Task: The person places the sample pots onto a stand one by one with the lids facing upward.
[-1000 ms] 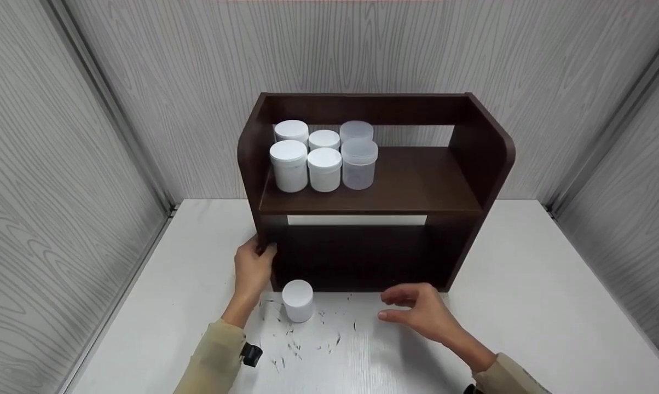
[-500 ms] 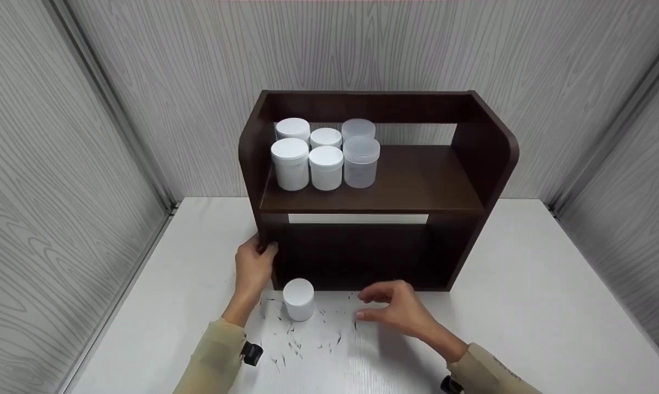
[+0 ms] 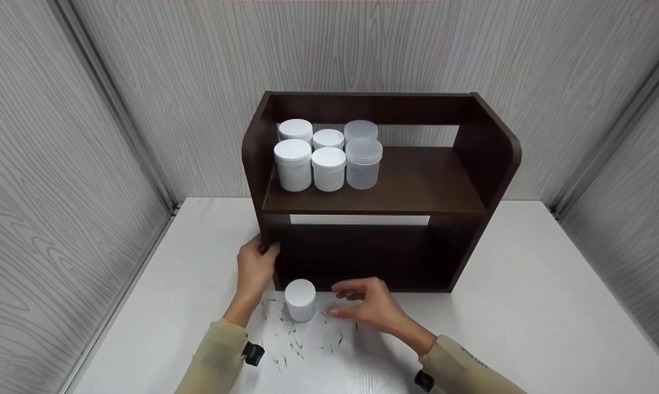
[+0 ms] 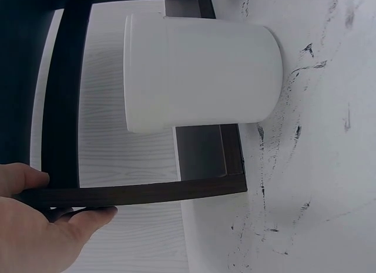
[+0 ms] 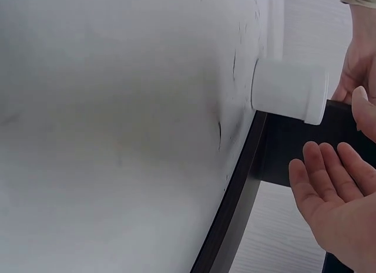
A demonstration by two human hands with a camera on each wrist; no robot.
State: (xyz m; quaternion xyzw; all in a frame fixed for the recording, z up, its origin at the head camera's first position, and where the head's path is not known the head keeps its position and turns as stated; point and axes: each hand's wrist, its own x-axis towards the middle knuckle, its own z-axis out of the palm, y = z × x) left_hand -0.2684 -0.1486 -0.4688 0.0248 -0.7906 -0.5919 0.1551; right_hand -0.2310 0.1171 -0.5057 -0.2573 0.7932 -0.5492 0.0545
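Observation:
A small dark brown two-tier shelf point(image 3: 395, 205) stands on the white table. My left hand point(image 3: 255, 271) grips the edge of its left side panel, and the left wrist view shows that hand point(image 4: 41, 226) with thumb and fingers on opposite faces of the board. Just in front of the shelf's lower left corner stands a white lidded jar point(image 3: 300, 301), upright on the table. My right hand point(image 3: 373, 303) is to the right of this jar, apart from it. Its fingers point(image 5: 329, 173) are spread from the thumb and hold nothing.
On the upper tier's left half stand white lidded jars point(image 3: 294, 167) and two translucent lidded jars point(image 3: 363, 164), in two rows. Dark scuff marks lie on the table point(image 3: 307, 366) near the loose jar. Grey wood-grain panels point(image 3: 362, 49) enclose the back and sides.
My right hand has moved left, closer to the loose white jar. The left hand keeps its grip on the side panel, and the jar stays in place.

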